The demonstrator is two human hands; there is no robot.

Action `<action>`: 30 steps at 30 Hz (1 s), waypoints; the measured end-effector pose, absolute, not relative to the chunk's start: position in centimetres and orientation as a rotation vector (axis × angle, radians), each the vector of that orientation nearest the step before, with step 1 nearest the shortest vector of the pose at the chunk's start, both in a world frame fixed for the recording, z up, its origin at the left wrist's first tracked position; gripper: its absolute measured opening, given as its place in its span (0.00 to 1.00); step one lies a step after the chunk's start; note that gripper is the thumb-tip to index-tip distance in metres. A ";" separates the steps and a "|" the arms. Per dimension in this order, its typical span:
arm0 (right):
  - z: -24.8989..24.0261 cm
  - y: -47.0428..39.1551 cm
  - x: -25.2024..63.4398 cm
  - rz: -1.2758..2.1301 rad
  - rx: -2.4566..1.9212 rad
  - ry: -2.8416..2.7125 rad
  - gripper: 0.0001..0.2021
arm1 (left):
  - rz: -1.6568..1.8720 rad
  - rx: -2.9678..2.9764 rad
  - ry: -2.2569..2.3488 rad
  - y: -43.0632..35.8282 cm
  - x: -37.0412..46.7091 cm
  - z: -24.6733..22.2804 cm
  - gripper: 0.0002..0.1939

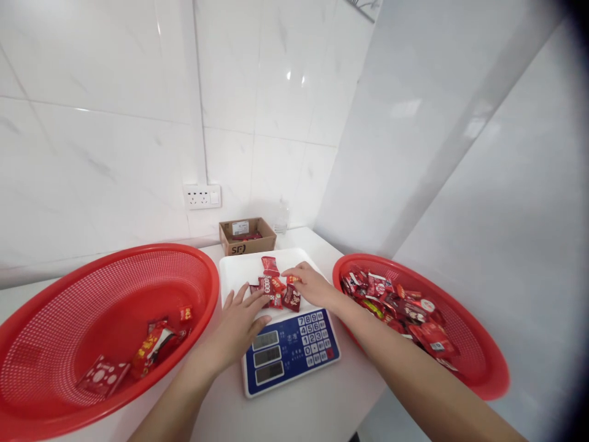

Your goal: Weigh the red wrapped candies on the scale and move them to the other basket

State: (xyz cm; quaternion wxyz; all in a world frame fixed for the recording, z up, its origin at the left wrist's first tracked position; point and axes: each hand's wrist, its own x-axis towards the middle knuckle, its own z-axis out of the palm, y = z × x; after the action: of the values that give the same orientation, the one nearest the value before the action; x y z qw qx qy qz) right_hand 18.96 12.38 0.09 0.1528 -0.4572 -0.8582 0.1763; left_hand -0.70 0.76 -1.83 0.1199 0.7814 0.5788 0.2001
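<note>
Several small red snack packets lie in a loose group on the white pan of a digital scale. One red packet lies a little apart, farther back on the pan. My left hand reaches in from the left with its fingers spread, the tips at the packets' left edge. From the right, my right hand hangs over the group, its index finger stretched out and its other fingers partly hidden. Below its fingers is a dark red packet. Neither hand visibly grips a packet. The scale's blue keypad panel faces me.
A large red basket at left holds a few packets; another red basket at right holds many. Behind the scale stand an open cardboard box and a clear container. A socket is on the tiled wall.
</note>
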 end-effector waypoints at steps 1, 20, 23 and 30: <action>0.1 12.0 18.7 0.472 -1.262 -2.533 0.22 | 0.566 2.286 1.691 0.7 -0.5 -1.9 0.21; -0.3 16.2 14.6 0.389 -1.350 -2.236 0.18 | 0.413 2.307 1.754 0.8 -0.2 -1.6 0.28; -0.7 17.1 13.0 0.421 -1.337 -2.212 0.18 | 0.405 2.298 1.786 0.8 -0.3 -1.7 0.28; 0.3 16.1 13.3 0.540 -1.038 -2.428 0.08 | 0.420 2.251 1.873 0.9 -0.6 -1.4 0.27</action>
State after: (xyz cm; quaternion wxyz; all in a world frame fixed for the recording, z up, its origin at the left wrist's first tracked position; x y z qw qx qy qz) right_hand 13.28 16.06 0.30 0.2212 -0.3757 -0.8785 0.1953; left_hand -0.59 0.89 -1.45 0.0916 0.7578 0.6304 0.1413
